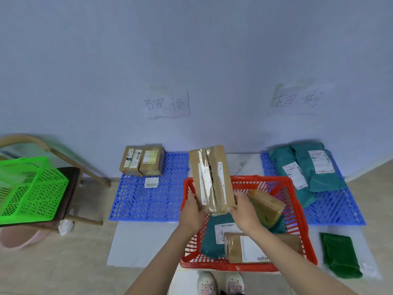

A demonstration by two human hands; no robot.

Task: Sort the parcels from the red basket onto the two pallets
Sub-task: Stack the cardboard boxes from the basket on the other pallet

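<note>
A long brown cardboard parcel (210, 177) with clear tape and a tear down its middle is held upright above the red basket (297, 211). My left hand (192, 211) grips its lower left edge and my right hand (244, 211) grips its lower right corner. Inside the basket lie a teal mailer bag (212, 237), a brown box with a white label (246, 248) and a tilted brown box (265, 207). The left blue pallet (148, 201) carries two brown boxes (142, 160). The right blue pallet (340, 209) carries several teal mailer bags (308, 167).
Handwritten paper signs (167, 104) hang on the wall above each pallet. A green basket (29, 188) sits on a wooden chair at the left. A dark green bag (340, 255) lies on the floor right of the red basket. My shoes (221, 283) are just below it.
</note>
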